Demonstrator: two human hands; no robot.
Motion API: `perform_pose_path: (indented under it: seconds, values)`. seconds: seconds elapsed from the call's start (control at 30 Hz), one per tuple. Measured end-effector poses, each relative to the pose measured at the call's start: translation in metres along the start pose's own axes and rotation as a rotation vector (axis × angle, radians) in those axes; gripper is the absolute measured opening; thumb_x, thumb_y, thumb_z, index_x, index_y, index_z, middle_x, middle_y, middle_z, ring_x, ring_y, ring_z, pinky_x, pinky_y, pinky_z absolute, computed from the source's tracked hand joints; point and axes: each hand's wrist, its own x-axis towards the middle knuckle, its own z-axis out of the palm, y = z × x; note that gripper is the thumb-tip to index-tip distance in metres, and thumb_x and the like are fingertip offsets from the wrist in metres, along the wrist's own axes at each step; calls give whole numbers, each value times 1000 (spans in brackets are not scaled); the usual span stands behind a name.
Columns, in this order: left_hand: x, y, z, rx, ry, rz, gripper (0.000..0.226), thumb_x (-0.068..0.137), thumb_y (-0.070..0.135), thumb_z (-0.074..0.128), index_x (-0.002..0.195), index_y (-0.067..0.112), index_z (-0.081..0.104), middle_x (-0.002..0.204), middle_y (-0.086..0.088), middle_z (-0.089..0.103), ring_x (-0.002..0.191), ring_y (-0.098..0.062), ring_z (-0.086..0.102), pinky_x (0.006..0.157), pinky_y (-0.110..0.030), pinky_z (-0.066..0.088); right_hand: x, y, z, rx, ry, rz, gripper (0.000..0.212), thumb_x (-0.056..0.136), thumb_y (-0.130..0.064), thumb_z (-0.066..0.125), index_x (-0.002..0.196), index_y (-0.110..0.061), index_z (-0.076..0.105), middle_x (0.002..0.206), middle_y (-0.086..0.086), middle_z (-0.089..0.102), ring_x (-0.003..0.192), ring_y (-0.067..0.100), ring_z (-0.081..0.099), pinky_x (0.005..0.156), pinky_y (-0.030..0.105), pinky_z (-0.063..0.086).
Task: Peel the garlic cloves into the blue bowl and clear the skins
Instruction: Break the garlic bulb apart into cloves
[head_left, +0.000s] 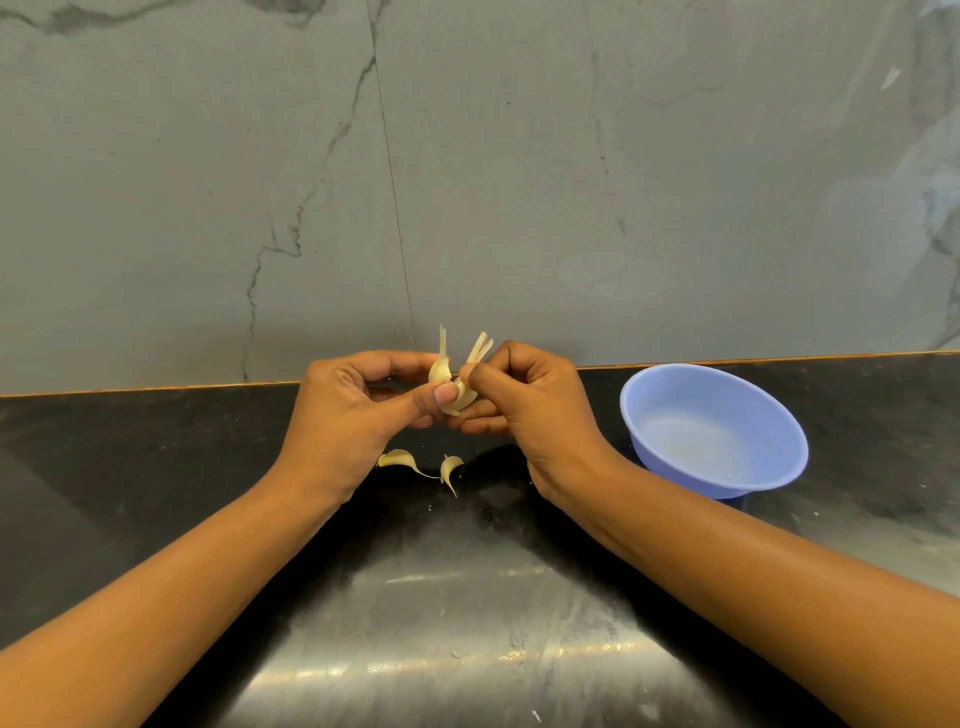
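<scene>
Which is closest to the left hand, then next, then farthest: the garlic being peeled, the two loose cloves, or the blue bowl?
1. Garlic being peeled: pinched in the left hand itself.
2. Loose cloves: on the counter, just below that hand.
3. Blue bowl: away on the right side.

The left hand and right hand cover much of the garlic clove — the forearms run off the lower edges, and specks on the countertop are too small to identify.
</scene>
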Motion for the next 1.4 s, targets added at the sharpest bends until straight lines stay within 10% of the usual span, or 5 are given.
perform_pose_path:
  seconds: [0.5, 0.87, 0.97, 1.13, 1.4]
  values:
    - [11, -4, -11, -384, -23, -311, 27, 71, 13, 63, 97, 9, 69, 83, -4, 75, 70, -11, 72, 57, -17, 57, 6, -1, -3, 75, -23, 42, 19, 90, 1, 55, 98, -12, 65, 93, 11, 69, 76, 20, 72, 69, 25, 58]
    - [12, -8, -16, -203, 8, -311, 20, 79, 7, 67, 99, 11, 69, 83, -4, 76, 68, -12, 71, 55, -18, 56, 10, -3, -17, -1329, -78, -341, 29, 94, -23, 53, 123, -22, 55, 118, -1, 53, 94, 14, 47, 73, 21, 29]
    - [11, -5, -15, -166, 28, -294, 26, 69, 13, 73, 94, 9, 69, 80, -5, 76, 66, -13, 72, 54, -17, 55, 9, -6, -16, -1224, -18, -446, 30, 93, -30, 58, 122, -22, 59, 121, -3, 56, 112, 14, 46, 81, 18, 32]
    - [8, -3, -13, -120, -5, -282, 24, 63, 17, 75, 86, 12, 71, 80, -7, 76, 70, -14, 73, 56, -17, 55, 8, -6, -10, -674, -115, -359, 14, 81, -29, 74, 91, -20, 72, 81, -9, 71, 79, 5, 64, 72, 20, 50]
    - [7, 2, -10, -171, -2, -248, 26, 63, 15, 73, 88, 9, 72, 77, -7, 75, 66, -13, 71, 57, -17, 56, 12, -1, -11, -497, -118, -327, 5, 82, -20, 73, 87, -20, 73, 82, -4, 74, 77, 11, 69, 74, 27, 56]
